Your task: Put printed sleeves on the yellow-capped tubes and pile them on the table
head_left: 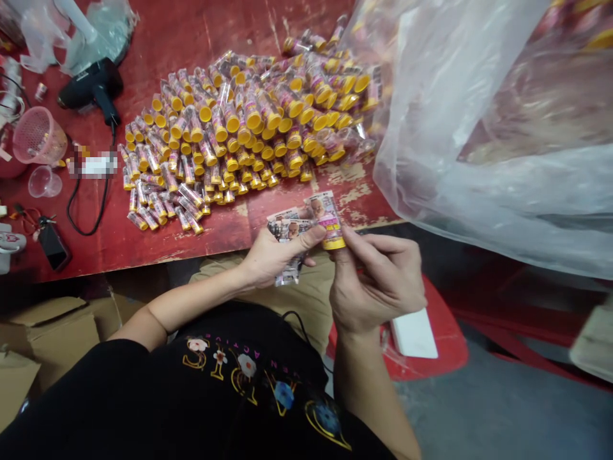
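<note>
My left hand (pixel 282 252) is closed around several small printed labels (pixel 288 276), with grey and black print and a picture on them. Between its thumb and my right hand (pixel 376 275) is another printed label (pixel 329 220), pink in the middle and yellow along its lower end. The right thumb and forefinger pinch this one at its lower right side. Whether it is flat or wrapped round something, I cannot tell. Beyond my hands, a large heap of small clear tubes (pixel 251 118) with yellow ends and pink-purple printing lies on the red table (pixel 191 246).
A large clear plastic bag (pixel 426 140) takes up the right side. At the left are a black heat gun (pixel 96 86) with its cord, a pink basket (pixel 41 134), a clear cup (pixel 45 182) and a black key fob (pixel 53 246). A red stool (pixel 440 326) carries a white object (pixel 414 335). Cardboard boxes (pixel 62 326) stand lower left.
</note>
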The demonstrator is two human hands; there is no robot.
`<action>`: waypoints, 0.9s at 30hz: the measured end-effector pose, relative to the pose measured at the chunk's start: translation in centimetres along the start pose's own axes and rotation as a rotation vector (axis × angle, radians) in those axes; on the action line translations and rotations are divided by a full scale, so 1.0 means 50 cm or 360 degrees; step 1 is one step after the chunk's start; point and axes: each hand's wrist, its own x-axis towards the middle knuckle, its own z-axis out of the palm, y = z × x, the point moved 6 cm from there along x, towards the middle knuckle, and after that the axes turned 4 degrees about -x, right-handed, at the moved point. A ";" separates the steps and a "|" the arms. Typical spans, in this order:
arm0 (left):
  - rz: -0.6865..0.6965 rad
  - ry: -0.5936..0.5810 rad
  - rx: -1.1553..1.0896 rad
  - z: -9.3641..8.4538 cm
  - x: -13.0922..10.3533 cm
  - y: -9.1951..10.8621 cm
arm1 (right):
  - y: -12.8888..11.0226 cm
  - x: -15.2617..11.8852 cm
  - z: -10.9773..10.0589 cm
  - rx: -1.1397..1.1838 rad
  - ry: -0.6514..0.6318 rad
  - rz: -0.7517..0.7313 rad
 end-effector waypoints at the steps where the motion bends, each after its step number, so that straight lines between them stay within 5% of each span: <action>1: 0.0014 -0.0013 -0.0010 0.002 0.000 0.002 | 0.000 0.000 0.000 0.0014 0.0041 -0.0002; 18: 0.0040 0.0107 -0.0073 0.008 0.070 0.016 | 0.055 0.043 0.053 0.0092 0.0162 0.0255; 22: -0.0054 0.0143 -0.0283 0.023 0.109 0.040 | 0.124 0.098 0.125 0.0317 0.0146 0.0445; 27: -0.0184 0.0282 -0.0497 0.020 0.123 0.059 | 0.202 0.251 0.262 0.0429 0.0193 0.0541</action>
